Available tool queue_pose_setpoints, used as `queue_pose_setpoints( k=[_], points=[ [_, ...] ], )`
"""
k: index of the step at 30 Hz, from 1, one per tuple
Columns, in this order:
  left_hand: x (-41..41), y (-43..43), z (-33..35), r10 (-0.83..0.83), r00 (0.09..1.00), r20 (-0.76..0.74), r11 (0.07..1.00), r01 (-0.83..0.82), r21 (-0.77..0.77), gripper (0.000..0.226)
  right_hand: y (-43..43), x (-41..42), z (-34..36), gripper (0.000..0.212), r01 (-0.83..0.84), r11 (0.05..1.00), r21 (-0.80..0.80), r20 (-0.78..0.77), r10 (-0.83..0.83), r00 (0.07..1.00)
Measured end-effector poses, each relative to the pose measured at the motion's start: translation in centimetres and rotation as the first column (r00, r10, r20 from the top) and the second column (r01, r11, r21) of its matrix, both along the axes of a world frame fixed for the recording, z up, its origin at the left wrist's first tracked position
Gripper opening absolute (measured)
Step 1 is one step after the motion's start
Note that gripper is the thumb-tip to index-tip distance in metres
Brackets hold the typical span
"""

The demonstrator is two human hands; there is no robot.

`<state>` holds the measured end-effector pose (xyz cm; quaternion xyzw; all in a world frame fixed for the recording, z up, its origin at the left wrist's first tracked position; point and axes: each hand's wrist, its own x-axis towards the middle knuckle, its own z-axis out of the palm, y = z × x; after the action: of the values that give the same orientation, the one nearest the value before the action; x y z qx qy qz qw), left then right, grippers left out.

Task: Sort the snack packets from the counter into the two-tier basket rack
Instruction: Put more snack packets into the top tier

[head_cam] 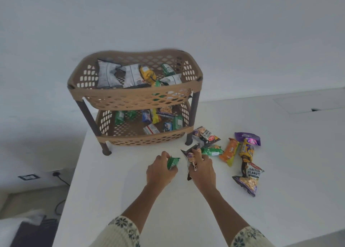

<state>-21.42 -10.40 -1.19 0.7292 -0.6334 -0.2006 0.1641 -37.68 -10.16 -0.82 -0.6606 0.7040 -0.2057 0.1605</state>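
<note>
Here, a tan two-tier rack (134, 95) (both baskets holding packets) on the white counter (130, 190), loose packets (231, 151) beside it, left hand (160, 170) gripping a green packet (172, 162), right hand (202, 169) clutching a dark packet (190, 154).

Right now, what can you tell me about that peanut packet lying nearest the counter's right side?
The salted peanuts packet is a crinkly foil-look pouch, dark purple with a white panel reading "SALTED PEANUTS" and a picture of nuts below. It looks sealed and lies flat on the white counter, tilted. Its top edge meets a yellow-and-purple packet. No hand touches it.
</note>
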Motion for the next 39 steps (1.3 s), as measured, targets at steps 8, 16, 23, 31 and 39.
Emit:
queue_pose_setpoints(
  k=[8, 16, 23, 31, 39],
  points=[
    [6.0, 0.5, 6.7, 0.159, 0.969, -0.192, 0.946, -0.205, -0.251, 0.041, -0.4, 4.5, 4.1, 0.057, -0.151, 0.934, -0.322, 0.242, 0.236, 0.941],
    [9.9, 1.4, 15.0, 0.059, 0.948, -0.312, 0.784, -0.238, -0.573, 0.032, -1.6, 10.3, 11.8, 0.048, -0.147, 0.746, -0.649, 0.337, 0.456, 0.824],
    [12.8, -0.7, 23.6, 0.020, 0.949, -0.314, 0.644, -0.253, -0.722, 0.034, -5.2, 13.9, 20.6, 0.051, -0.101, 0.637, -0.764, 0.335, 0.525, 0.782],
    [16.6, -7.4, 28.8, 0.124, 0.983, -0.133, 0.753, -0.180, -0.633, 0.040, -11.1, 15.2, 26.2, 0.050, -0.119, 0.750, -0.650, 0.203, 0.323, 0.924],
    [16.7, -11.8, 26.6, 0.143, 0.989, 0.033, 0.913, -0.119, -0.390, 0.047, -13.9, 16.9, 25.1, 0.045, -0.195, 0.882, -0.430, 0.056, 0.242, 0.969]
  ],
)
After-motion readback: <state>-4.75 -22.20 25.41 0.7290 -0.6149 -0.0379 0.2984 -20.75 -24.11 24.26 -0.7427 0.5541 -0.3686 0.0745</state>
